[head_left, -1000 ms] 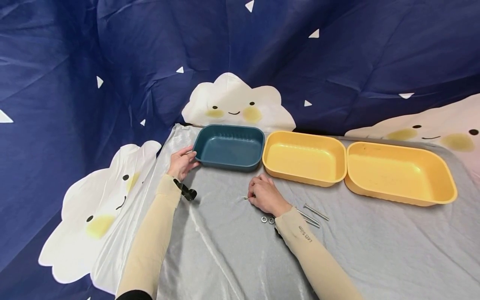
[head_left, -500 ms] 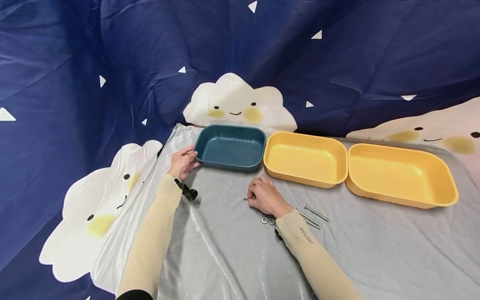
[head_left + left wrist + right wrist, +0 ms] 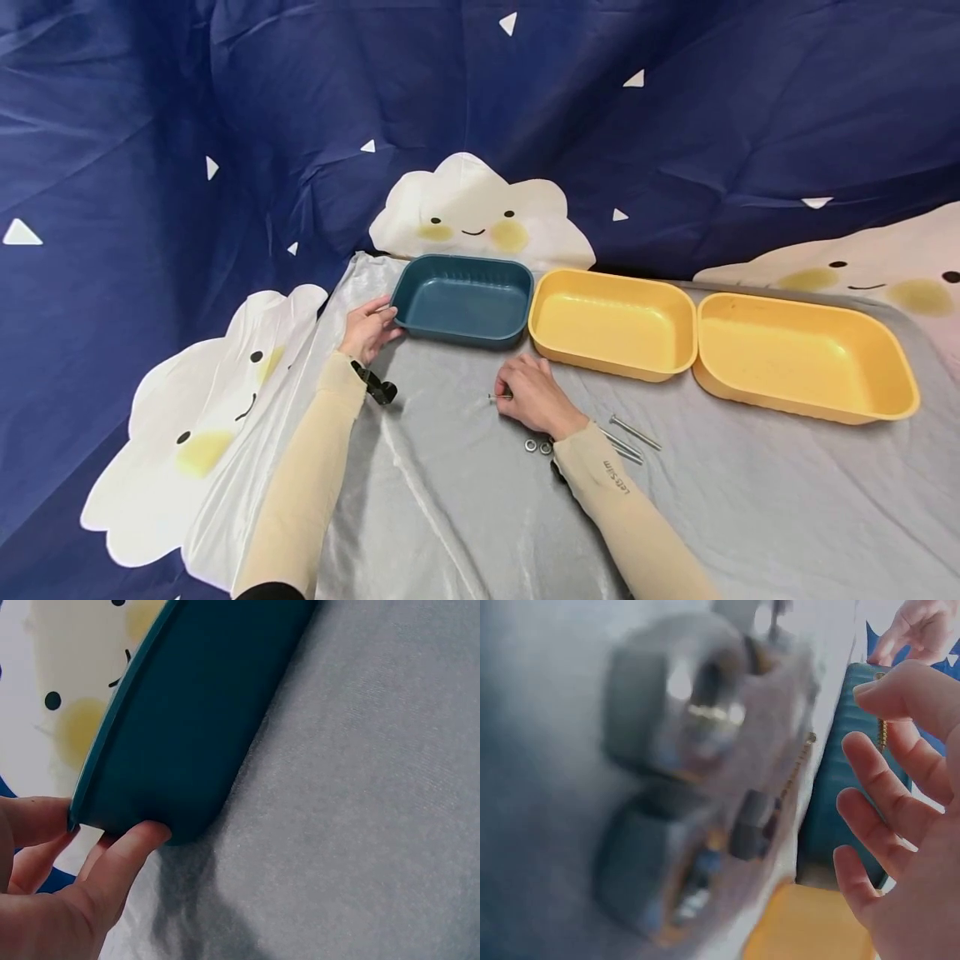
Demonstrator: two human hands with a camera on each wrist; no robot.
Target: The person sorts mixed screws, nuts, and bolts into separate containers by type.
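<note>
A small gold screw (image 3: 883,736) sits between thumb and forefinger of a person's right hand (image 3: 536,396), apparently in a near-closed pinch, the other fingers loosely bent, just in front of where a blue bin (image 3: 461,338) meets the middle yellow bin (image 3: 600,366). A second screw (image 3: 795,769) lies beside the hand on gray cloth (image 3: 435,433), a dark block (image 3: 750,825) at its end. Two nuts (image 3: 641,712) rest near the wrist; long bolts (image 3: 636,432) lie beyond it, some partly hidden by the sleeve. The left hand (image 3: 369,329) grips the blue bin's left end, thumb on the wall, fingers at the rim. Open cloth stretches between the hands and toward the person. The right yellow bin (image 3: 780,407) completes the row, rims nearly meeting, smooth floors showing inside all three, against a blue backdrop (image 3: 675,125).
</note>
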